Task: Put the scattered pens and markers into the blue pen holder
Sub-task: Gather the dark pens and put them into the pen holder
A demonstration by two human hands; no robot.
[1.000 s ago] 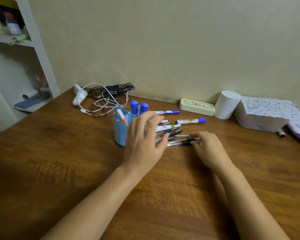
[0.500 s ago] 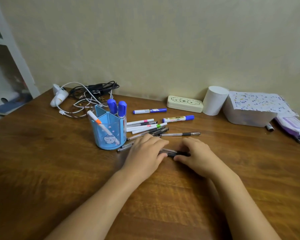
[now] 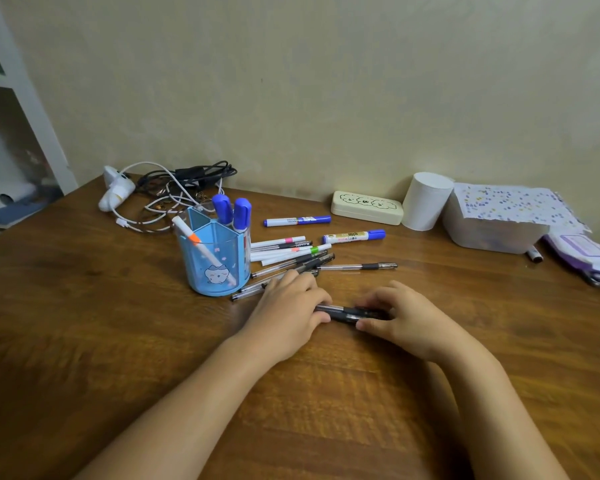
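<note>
The blue pen holder [image 3: 215, 261] stands upright on the wooden table [image 3: 84, 323], holding two blue-capped markers and a white orange-banded pen. A heap of pens and thin markers [image 3: 288, 256] lies just right of it. Two blue-capped markers [image 3: 297, 221] [image 3: 354, 236] and a single clear pen [image 3: 357, 267] lie farther back and right. My left hand [image 3: 288, 313] and my right hand [image 3: 406, 317] rest on the table, both gripping a small bundle of black pens [image 3: 350, 312] lying between them. The bundle's ends are hidden under my fingers.
Tangled white and black cables [image 3: 167, 192] lie behind the holder. Along the wall stand a cream case [image 3: 366, 207], a white cup [image 3: 426, 200] and a white box with dotted paper [image 3: 499, 220]. A purple-white packet [image 3: 586, 254] is at the right edge, a white shelf [image 3: 21, 98] at left.
Both hands have drawn a few black pens out of the heap toward me and closed around them. The view has shifted, so the holder sits farther left.
</note>
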